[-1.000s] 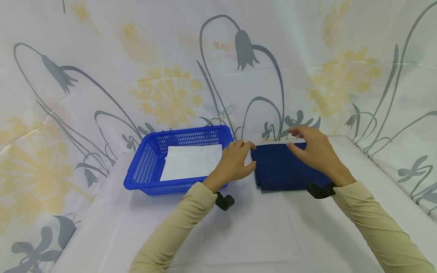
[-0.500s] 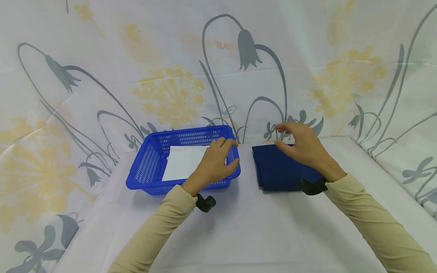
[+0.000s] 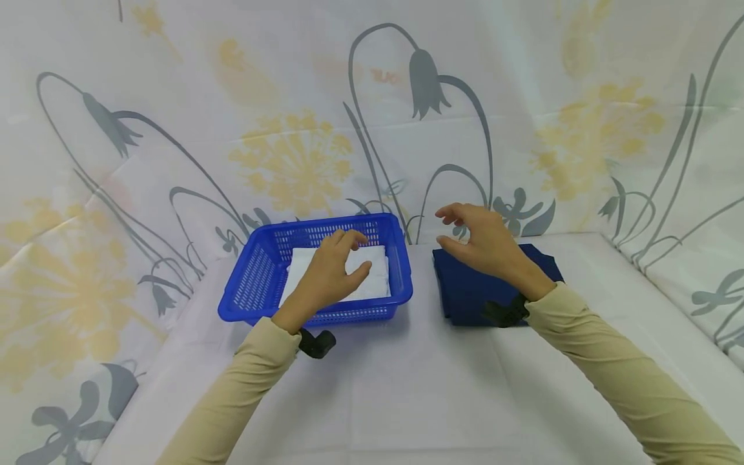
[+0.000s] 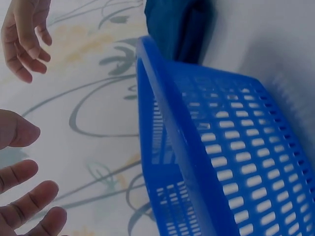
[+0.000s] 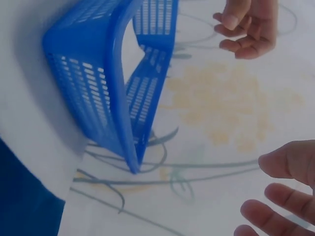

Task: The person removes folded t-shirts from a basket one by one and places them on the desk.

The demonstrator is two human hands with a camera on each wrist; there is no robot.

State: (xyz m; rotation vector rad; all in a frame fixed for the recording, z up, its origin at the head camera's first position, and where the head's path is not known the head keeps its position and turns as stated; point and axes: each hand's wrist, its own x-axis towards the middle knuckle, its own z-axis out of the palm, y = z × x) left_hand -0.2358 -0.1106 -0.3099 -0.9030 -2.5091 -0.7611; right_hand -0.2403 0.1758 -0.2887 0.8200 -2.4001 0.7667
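My left hand (image 3: 330,271) hovers over the blue plastic basket (image 3: 244,284), fingers loosely bent and holding nothing. Inside the basket lies a folded white cloth (image 3: 372,274), partly hidden by that hand. My right hand (image 3: 479,239) is raised above the left part of a folded navy cloth (image 3: 471,297), thumb and fingers apart with nothing between them. In the left wrist view the basket's slotted wall (image 4: 236,152) stands beside the left fingers (image 4: 37,196). The right wrist view shows the right fingers (image 5: 266,216) spread in the air, away from the basket (image 5: 115,73).
Everything stands on a white-covered table (image 3: 407,387). A curtain-like backdrop (image 3: 290,77) printed with grey and yellow flowers rises behind and at both sides. A gap of white surface lies between basket and navy cloth. Each wrist carries a small black camera (image 3: 316,343).
Both hands have moved left: the left from the basket's right edge to over its middle, the right from the navy cloth's middle toward its left edge. Basket and cloths stay put.
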